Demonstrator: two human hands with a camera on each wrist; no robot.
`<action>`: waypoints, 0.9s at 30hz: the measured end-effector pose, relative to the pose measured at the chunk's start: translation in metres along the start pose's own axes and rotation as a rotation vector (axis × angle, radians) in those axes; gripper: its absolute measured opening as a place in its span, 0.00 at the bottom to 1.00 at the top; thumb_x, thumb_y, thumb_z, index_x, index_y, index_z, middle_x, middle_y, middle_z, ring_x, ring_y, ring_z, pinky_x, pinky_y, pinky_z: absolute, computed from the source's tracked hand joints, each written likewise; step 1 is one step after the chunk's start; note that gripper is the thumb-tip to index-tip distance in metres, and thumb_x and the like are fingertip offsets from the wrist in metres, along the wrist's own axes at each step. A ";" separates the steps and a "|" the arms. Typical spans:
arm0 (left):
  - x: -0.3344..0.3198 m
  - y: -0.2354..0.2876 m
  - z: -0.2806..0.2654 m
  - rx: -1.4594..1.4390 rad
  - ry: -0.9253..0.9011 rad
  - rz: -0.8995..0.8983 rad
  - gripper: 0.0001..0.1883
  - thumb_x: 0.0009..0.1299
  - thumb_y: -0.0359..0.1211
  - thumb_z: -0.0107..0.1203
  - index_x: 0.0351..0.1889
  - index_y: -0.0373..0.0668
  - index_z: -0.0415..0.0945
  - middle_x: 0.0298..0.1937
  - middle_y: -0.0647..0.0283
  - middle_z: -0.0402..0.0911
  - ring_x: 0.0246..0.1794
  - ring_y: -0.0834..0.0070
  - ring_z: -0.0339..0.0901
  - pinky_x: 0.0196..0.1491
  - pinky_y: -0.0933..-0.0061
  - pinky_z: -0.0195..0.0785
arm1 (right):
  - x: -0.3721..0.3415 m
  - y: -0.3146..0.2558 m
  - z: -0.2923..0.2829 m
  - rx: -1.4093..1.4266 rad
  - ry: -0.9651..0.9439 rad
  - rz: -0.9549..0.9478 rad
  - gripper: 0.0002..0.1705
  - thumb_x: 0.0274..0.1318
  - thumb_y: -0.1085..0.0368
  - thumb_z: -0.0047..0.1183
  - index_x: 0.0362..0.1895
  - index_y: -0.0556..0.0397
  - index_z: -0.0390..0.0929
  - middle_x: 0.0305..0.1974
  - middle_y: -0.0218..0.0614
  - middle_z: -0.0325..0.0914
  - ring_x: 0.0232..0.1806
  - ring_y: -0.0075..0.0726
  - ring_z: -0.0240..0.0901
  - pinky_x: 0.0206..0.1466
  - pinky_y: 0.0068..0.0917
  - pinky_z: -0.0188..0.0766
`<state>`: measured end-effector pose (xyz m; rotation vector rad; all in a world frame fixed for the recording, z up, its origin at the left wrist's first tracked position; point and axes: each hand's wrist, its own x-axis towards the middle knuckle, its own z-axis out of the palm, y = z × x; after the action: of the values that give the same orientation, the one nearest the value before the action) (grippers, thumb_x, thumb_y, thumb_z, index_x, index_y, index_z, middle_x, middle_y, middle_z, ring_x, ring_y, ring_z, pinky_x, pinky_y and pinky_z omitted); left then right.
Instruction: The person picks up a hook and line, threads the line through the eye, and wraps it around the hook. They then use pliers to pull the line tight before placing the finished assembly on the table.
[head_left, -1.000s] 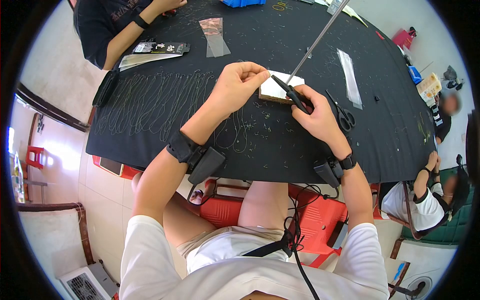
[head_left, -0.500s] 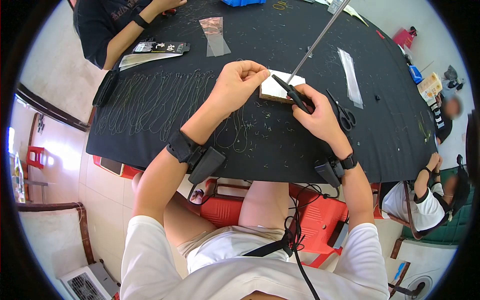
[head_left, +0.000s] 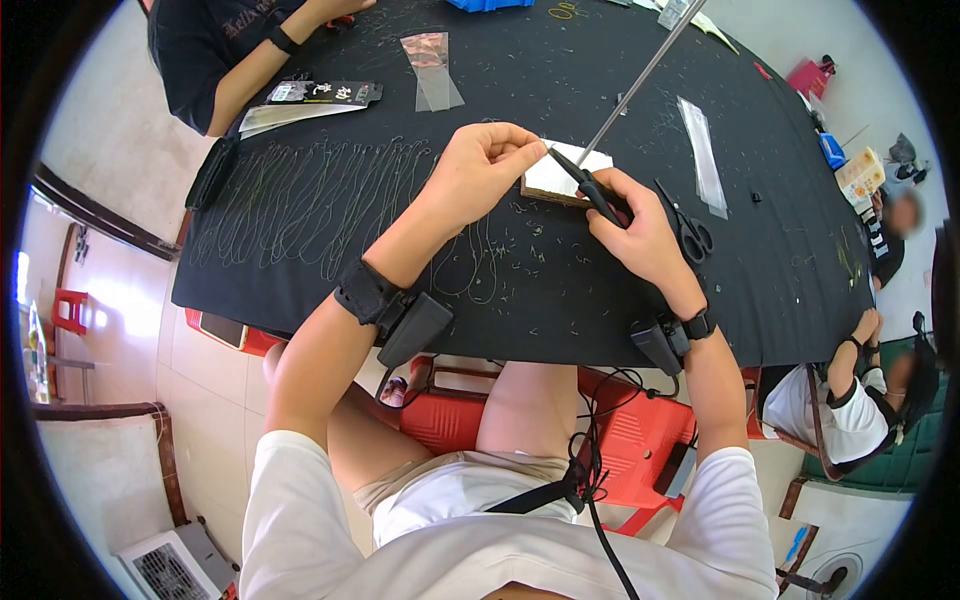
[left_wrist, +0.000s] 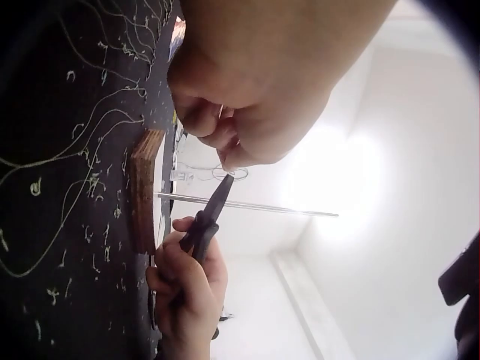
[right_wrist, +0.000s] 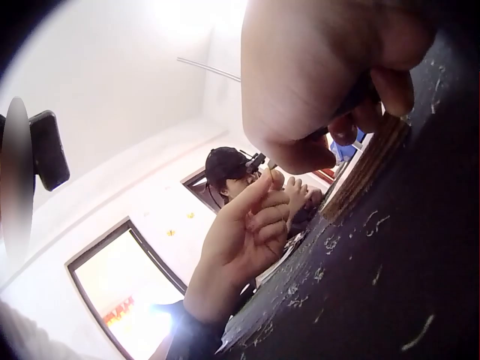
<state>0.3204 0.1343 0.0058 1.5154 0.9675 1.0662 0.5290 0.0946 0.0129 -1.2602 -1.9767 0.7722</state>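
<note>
My left hand [head_left: 480, 175] pinches something tiny between thumb and index finger; in the left wrist view a thin loop of line shows at those fingertips. The right hand [head_left: 640, 225] grips small black scissors [left_wrist: 205, 225], their tip just beside the left fingertips. Both hands are above the near edge of a wooden block [head_left: 556, 194] with a white top, from which a thin metal rod [head_left: 640, 80] rises at a slant. In the right wrist view the scissors are mostly hidden behind the right hand [right_wrist: 322, 82].
Rows of looped thin cord [head_left: 310, 205] lie at the left of the black table [head_left: 560, 335]. A second pair of scissors [head_left: 692, 235] and clear plastic sleeves [head_left: 703, 160] lie to the right. Short clippings surround the block. Another person's arm [head_left: 245, 85] rests at the far left.
Both hands hold nearly the same pose. The scissors' tip and the left fingertips stay close together; only a very slight shift of the whole view shows.
</note>
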 end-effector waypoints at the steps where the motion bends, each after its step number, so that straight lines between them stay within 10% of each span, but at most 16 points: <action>1: -0.001 0.002 0.000 0.031 -0.027 -0.019 0.11 0.66 0.32 0.52 0.39 0.32 0.75 0.32 0.66 0.78 0.31 0.87 0.70 0.34 0.87 0.62 | 0.000 0.000 0.000 0.000 0.002 -0.005 0.13 0.40 0.69 0.48 0.35 0.57 0.71 0.17 0.24 0.57 0.20 0.17 0.52 0.23 0.18 0.50; 27: 0.000 -0.005 0.003 -0.071 0.027 0.007 0.12 0.65 0.33 0.53 0.39 0.32 0.75 0.30 0.67 0.77 0.28 0.89 0.68 0.30 0.89 0.59 | 0.000 0.001 0.001 0.013 0.001 0.004 0.12 0.42 0.69 0.49 0.35 0.57 0.71 0.18 0.23 0.58 0.20 0.16 0.52 0.23 0.18 0.50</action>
<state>0.3228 0.1348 0.0012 1.4508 0.9338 1.1175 0.5289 0.0948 0.0119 -1.2569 -1.9658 0.7852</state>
